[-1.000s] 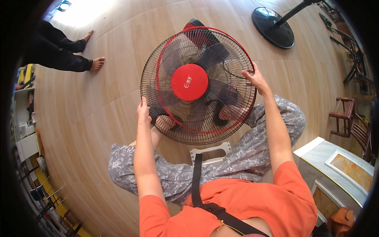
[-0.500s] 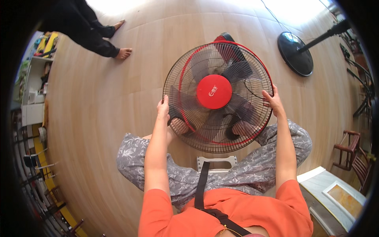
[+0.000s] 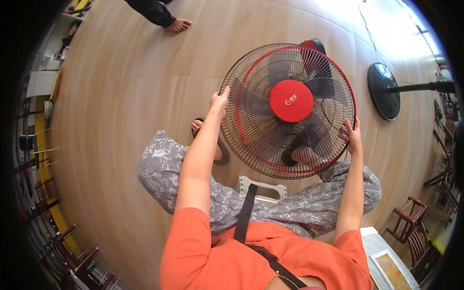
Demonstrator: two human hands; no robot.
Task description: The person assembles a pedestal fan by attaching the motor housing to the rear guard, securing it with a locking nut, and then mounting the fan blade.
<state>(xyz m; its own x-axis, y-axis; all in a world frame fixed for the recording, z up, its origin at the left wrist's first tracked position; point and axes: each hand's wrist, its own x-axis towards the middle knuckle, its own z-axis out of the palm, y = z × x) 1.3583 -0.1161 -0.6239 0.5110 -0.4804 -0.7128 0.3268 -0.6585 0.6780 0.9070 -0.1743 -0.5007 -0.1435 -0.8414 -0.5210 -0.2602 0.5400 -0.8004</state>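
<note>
In front of my knees is a fan head [image 3: 291,100], a round black wire cage with a red inner ring, dark see-through blades and a red centre cap. A red and black housing [image 3: 314,47] pokes out beyond its far edge. My left hand [image 3: 220,101] grips the left rim, fingers wrapped round the wire. On the right rim my right hand [image 3: 354,137] is closed too, with some fingers behind the grille. The cage partly covers my right foot; how the fan is supported underneath is hidden.
I sit on a low white stool [image 3: 261,190]. To the far right, a black round stand base with a pole [image 3: 384,92] lies tipped, a cord behind it. Another person's bare foot [image 3: 179,25] is at far left. Wooden chairs [image 3: 408,220] stand right, shelves [image 3: 42,83] left.
Both hands have shifted the fan head to the right, with the cage slightly turned. My left foot has come out from behind it. The view has swung, so the surroundings sit differently.
</note>
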